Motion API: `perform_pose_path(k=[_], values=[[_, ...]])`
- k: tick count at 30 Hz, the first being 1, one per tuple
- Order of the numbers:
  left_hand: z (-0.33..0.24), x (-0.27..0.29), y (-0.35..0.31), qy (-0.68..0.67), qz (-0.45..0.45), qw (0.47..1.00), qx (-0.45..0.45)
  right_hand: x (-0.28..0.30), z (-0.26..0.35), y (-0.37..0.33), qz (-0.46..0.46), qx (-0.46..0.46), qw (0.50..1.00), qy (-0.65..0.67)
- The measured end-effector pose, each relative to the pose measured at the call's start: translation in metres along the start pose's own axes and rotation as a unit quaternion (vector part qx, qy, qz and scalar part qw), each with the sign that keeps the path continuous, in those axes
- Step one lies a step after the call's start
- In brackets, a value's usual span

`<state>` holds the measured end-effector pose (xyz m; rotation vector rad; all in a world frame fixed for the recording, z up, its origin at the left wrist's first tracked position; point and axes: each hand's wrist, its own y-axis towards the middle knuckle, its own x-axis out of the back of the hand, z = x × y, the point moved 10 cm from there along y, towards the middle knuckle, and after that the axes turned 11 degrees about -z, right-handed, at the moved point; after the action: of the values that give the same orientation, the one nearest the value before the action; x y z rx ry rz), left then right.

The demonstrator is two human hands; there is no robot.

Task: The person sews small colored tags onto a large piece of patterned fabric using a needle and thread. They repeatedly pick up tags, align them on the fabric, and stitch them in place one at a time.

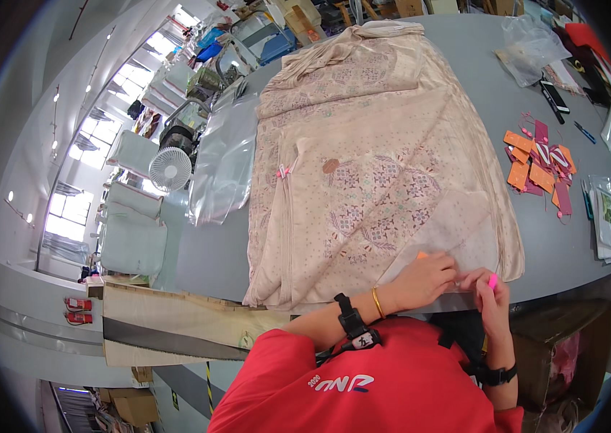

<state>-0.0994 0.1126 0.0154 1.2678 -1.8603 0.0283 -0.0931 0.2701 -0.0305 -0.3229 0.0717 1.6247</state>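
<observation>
Nearest my side of the bench: red cloth shirt (298, 390) with pale lettering, worn by the person. Left hand (432, 280): fingers drawn together, narrow, over a corner of the cloth; small flat orange piece (422, 255) shows just past it. Cannot tell whether it is gripped. Right hand (492, 294): fingers bent, narrow, tips near the left hand's; bright pink piece (492, 281) at one finger, worn or held unclear. Contents of the pinch hidden.

Key relation: pale pink-beige patterned cloth (320, 216) lies flat ahead of both hands and mostly to their left, long axis running away from the person. Hands meet at its near right corner; left hand is nearer its middle, right hand at the near edge.

Materials: cloth thin, soft, layered, with purple and green motifs; near right corner a whitish, sheer-looking triangular flap (461, 227). Small pink clip-like piece (282, 172) on the left folds; bunched folds at the far end.

Beyond, on the smooth grey table (204, 252): loose pile of orange and maroon rectangular tags (518, 175) to the right; glossy clear plastic sheets (222, 166) to the left; farther right, a dark phone (555, 97) and crumpled clear bag (533, 43). Past the left edge, round white fan (170, 169).
</observation>
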Motion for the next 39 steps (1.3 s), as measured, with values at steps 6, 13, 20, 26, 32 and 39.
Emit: perform_pose_path(k=[6,13,20,26,32,39], values=[[0.012,0.016,-0.023,-0.030,0.026,0.997,0.060,-0.008,-0.025,0.004,0.015,-0.062,0.997,-0.042],[0.032,0.017,-0.041,-0.089,0.005,0.978,0.187,-0.019,-0.026,-0.006,0.003,-0.014,0.994,-0.105],[0.027,0.022,-0.027,-0.150,-0.012,0.972,0.179,-0.022,-0.011,-0.002,-0.041,0.020,0.973,-0.227],[0.050,0.019,-0.041,-0.169,-0.008,0.934,0.314,-0.031,0.000,-0.002,-0.026,0.061,0.984,-0.168],[0.050,0.020,-0.038,-0.181,0.000,0.915,0.359,-0.031,0.004,0.002,-0.034,0.072,0.952,-0.294],[0.036,0.022,-0.026,-0.122,0.018,0.950,0.285,-0.042,0.015,0.002,0.000,0.145,0.943,-0.299]])
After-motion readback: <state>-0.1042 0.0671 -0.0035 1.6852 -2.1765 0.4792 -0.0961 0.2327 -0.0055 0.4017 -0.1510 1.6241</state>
